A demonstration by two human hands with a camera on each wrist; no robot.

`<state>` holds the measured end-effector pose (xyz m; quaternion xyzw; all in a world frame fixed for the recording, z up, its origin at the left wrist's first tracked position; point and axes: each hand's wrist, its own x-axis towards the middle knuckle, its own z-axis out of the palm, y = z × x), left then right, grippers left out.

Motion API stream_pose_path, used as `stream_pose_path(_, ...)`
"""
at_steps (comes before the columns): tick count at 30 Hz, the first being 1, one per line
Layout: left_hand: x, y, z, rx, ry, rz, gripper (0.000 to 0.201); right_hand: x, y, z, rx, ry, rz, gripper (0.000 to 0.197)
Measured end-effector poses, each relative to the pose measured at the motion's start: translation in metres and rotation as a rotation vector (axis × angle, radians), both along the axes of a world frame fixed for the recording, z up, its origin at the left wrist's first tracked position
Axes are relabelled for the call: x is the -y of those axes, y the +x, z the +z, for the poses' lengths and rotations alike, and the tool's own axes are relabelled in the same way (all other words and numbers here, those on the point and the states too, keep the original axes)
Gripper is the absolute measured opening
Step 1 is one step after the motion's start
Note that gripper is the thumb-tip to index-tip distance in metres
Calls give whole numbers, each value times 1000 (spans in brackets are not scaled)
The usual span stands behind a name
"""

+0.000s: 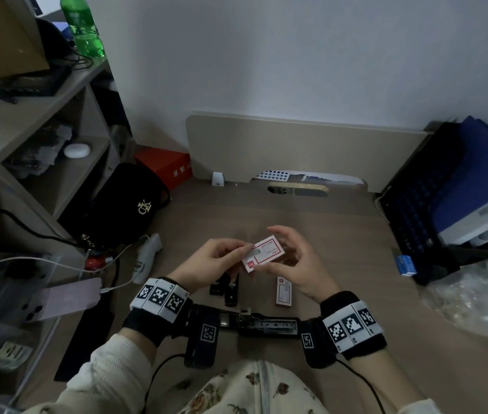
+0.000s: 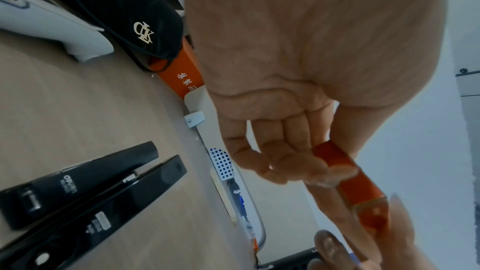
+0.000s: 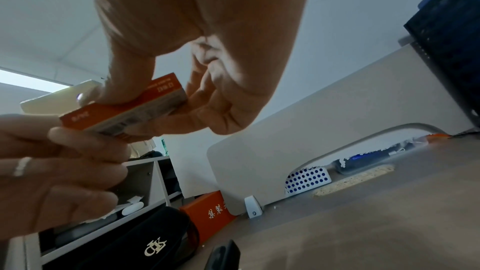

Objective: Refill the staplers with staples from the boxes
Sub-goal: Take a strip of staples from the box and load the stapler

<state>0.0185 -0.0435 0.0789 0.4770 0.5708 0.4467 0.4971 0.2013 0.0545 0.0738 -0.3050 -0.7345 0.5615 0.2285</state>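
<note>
Both hands pinch the small red-and-white cardboard staple box [image 1: 263, 254] above the desk: left hand [image 1: 214, 261] should steady it while right hand [image 1: 293, 258] thumbs the end open gently, level, so strips don't spill.

Two staplers [image 1: 225, 286] side by side on desk [image 1: 341, 234], staple box [image 1: 284, 291] to their right, open stapler [image 1: 262, 322] nearer, bag [image 1: 129, 201] far left.
</note>
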Motion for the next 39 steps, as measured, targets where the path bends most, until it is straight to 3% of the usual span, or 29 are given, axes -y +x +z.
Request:
stream_pose_path(5,1,-5,2,201,-8,8,34,1,-2,-2,-123,-59,-48,55)
stream_pose_path(8,0,-4,-1,192,-33,-82,37,-1,-5,-6,-146,-86,-85,54)
stream_pose_path(10,-3,1,-1,187,-48,-88,32,0,-7,-5,-140,-84,-90,44)
stream_pose_path(13,-7,7,-3,195,-53,25,45,4,-11,-1,-147,-168,-55,26)
stream_pose_path(15,-9,9,-5,203,-59,72,54,8,-14,-1,-150,-218,-41,27)
stream_pose_path(20,-10,12,-10,189,-74,93,46,12,-19,-2,-133,-264,-89,25)
stream_pose_path(23,-10,13,-11,175,-22,204,63,11,-20,-4,-130,-240,-111,18)
stream_pose_path(25,-10,13,-12,191,39,209,68,11,-21,-5,-129,-232,-106,19)
stream_pose_path(33,-10,11,-12,200,76,303,54,13,-25,-6,-168,-217,-86,23)
stream_pose_path(37,-12,10,-14,205,107,363,52,16,-26,-4,-187,-232,-59,35)
stream_pose_path(39,-13,11,-14,209,96,392,54,16,-25,-5,-191,-240,-50,51)
